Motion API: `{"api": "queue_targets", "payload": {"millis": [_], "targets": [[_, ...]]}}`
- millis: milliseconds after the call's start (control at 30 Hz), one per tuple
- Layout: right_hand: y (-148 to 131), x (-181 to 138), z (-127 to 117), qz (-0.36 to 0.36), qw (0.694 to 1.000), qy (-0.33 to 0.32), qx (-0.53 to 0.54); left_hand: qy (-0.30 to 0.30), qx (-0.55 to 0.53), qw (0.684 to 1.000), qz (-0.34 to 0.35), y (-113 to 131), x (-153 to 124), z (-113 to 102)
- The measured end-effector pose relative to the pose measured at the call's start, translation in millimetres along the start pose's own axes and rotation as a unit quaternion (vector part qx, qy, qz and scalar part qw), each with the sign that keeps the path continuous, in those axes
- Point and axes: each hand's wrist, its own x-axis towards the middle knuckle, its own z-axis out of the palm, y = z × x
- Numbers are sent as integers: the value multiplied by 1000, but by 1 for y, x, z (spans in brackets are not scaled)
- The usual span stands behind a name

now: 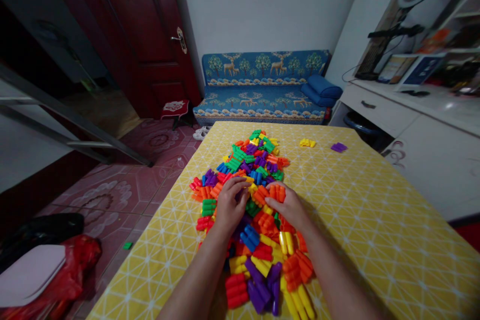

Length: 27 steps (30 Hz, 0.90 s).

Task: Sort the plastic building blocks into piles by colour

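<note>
Blocks [258, 170]: heap of coloured plastic pieces along the middle of the table, running from the near edge toward the far end.
Left hand [229, 206]: palm down on the heap, fingers curled beside a yellow block [249, 180]; whether it grips anything cannot be told, the fingertips being hidden.
Right hand [289, 207]: palm down, fingers closed on an orange block [276, 192].
Table [375, 220]: yellow patterned cloth.
Stray pieces: yellow one [307, 143] and purple one [339, 147], well apart from the heap, near the far edge.
Sofa [262, 85]: blue, beyond the table.

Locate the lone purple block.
In the head view, the purple block lies at the far right of the table, just right of a stray yellow block, apart from the big pile.
</note>
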Motion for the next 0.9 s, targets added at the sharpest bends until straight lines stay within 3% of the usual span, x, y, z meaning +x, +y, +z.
{"api": "queue_targets", "payload": {"millis": [100,267,333,500,633,767,833,900], "targets": [[-5,0,1,-2,998,-9,55,-13,4,1000,6,4,1,-1],[-5,-2,3,9,995,-35,89,-117,52,990,59,13,1,-4],[-4,-2,5,7,995,-33,97,-134,67,987,67,12,1,-3],[-11,-4,7,-14,995,-32,90,-103,49,991,65,2,-1,0],[-18,-3,1,-10,992,7,125,-75,36,995,56,-1,-2,1],[8,11,-38,-9,991,105,79,-79,33,995,50,0,-2,2],[32,22,-76,3,989,146,15,-78,33,995,51,0,-2,1],[59,30,-121,6,967,217,-136,-79,32,995,51,1,-2,1]]}}
